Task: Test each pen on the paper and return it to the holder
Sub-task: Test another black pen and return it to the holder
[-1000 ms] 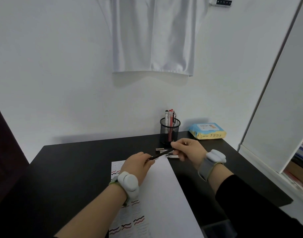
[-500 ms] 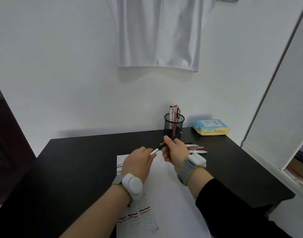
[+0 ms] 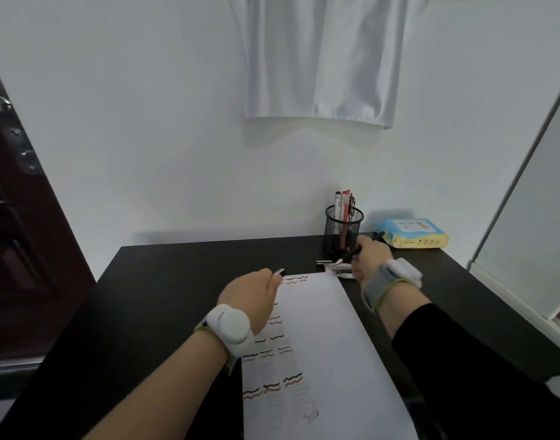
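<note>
Black plastic — the pen sits pinched in my right hand, its dark barrel poking out past my fingers toward the mesh holder, which stands just beyond my knuckles. My left hand is curled round a small piece with a pale end, most likely this pen's cap, which juts from my fingertips over the top left corner of the paper.

My guess is that I am separating cap from pen so I can scribble. To do it well I should bring the tip down onto a bare patch of the sheet, to the right of my left hand, and keep the cap in that hand so it goes back on before the pen drops into the holder.

The pen looks slim and dark; its tip is too small to make out. Rows of short black and red squiggles run down the sheet's left side, under and below my left wrist.

Several more pens lie loose on the black desk, just to the left of my right hand, and a few stand upright in the holder. Beyond my right hand, by the wall, a blue and yellow packet of wipes lies flat.
</note>
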The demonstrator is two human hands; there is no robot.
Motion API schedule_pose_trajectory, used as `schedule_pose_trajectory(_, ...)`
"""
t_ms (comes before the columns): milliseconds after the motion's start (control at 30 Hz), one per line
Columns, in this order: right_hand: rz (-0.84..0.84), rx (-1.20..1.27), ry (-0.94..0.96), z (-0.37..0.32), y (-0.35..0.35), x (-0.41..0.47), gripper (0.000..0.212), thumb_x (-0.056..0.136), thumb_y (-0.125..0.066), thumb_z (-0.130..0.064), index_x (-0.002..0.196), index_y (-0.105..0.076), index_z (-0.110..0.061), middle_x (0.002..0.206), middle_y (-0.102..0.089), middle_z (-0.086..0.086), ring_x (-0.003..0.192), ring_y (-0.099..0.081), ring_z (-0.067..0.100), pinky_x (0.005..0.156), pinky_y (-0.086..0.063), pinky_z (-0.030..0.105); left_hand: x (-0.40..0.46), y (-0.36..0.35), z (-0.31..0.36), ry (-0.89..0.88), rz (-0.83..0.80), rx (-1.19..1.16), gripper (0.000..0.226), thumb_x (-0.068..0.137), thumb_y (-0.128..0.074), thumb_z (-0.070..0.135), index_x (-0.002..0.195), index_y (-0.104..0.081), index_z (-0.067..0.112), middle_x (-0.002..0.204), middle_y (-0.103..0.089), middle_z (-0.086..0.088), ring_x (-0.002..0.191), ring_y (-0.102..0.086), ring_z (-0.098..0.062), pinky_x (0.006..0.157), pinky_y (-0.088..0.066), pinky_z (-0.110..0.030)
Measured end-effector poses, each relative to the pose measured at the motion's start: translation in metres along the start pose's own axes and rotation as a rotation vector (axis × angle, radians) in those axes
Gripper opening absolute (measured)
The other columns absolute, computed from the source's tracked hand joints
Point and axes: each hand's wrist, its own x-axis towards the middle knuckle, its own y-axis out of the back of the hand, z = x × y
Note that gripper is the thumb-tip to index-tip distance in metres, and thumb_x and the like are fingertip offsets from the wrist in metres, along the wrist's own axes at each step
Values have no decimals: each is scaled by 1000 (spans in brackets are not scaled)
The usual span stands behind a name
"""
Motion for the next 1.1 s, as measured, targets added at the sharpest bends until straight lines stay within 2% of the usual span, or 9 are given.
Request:
schedule_pose_trajectory(100, -42, 56, 4, 3, -6, -1, 29, 96, -47, -21, 68, -42, -15, 56, -35, 4, 24, -27, 8, 31, -21, 14, 5, 4, -24, 81, 12, -90, 36, 102, -31, 39, 96, -58, 17, 85, -61, -2, 78, -59, -17, 71, -47, -30)
schedule_pose_trajectory(267, -208, -48, 230, 29, -30, -29, 29, 102, -46, -28, 88, -62, -9, 63, -61, 7, 34, -40, 12, 35, -28, 19, 26, -9, -41, 120, 52, -57, 31, 102, -33, 29, 104, -59, 12, 101, -61, -7, 91, -59, -25, 79, -44, -34)
schedule_pose_trajectory(367, -291, -173, 433, 44, -37, -35, 14, 97, -57, -23, 99, -67, -14, 83, -74, 2, 51, -56, 13, 45, -44, 25, 35, -15, -46, 147, 48, -59, 30, 102, -32, 23, 111, -58, 11, 108, -58, -10, 95, -58, -28, 82, -46, -37)
schedule_pose_trajectory(400, -302, -209, 501, 49, -38, -35, 8, 93, -62, -18, 98, -68, -17, 85, -74, 1, 58, -60, 13, 51, -48, 25, 38, -17, -48, 148, 54, -54, 30, 102, -32, 23, 111, -58, 11, 108, -56, -10, 96, -58, -28, 81, -46, -37)
schedule_pose_trajectory(467, -283, -254, 584, 58, -39, -30, 13, 86, -70, -9, 89, -67, -22, 81, -72, -3, 67, -63, 12, 63, -53, 24, 43, -20, -50, 144, 64, -18, 30, 102, -34, 23, 115, -57, 10, 108, -55, -11, 96, -56, -28, 80, -47, -38)
schedule_pose_trajectory(533, -247, -274, 559, 64, -40, -24, 19, 82, -72, -6, 81, -62, -22, 74, -67, -1, 66, -62, 13, 67, -54, 26, 48, -23, -53, 142, 68, 11, 32, 102, -35, 24, 124, -54, 11, 111, -54, -10, 99, -55, -28, 82, -47, -38)
schedule_pose_trajectory(767, -255, -169, 403, 69, -35, -8, 13, 87, -62, 1, 81, -57, -9, 54, -55, 3, 44, -53, 9, 57, -49, 25, 72, -35, -61, 149, 41, -13, 35, 102, -35, 25, 131, -50, 12, 114, -51, -10, 102, -53, -26, 84, -46, -37)
schedule_pose_trajectory(900, -277, -151, 374, 72, -36, -6, 16, 87, -60, 2, 76, -58, -10, 49, -54, 0, 46, -51, 11, 56, -47, 24, 85, -39, -68, 120, 81, -67, 40, 102, -40, 25, 140, -47, 15, 122, -49, -8, 110, -50, -25, 90, -44, -35)
schedule_pose_trajectory(1100, -297, -160, 366, 73, -36, -2, 18, 88, -61, -1, 74, -59, -13, 50, -56, -2, 47, -52, 9, 54, -45, 19, 96, -42, -71, 99, 65, -9, 39, 99, -46, 29, 138, -50, 28, 125, -49, 0, 117, -44, -21, 98, -40, -34)
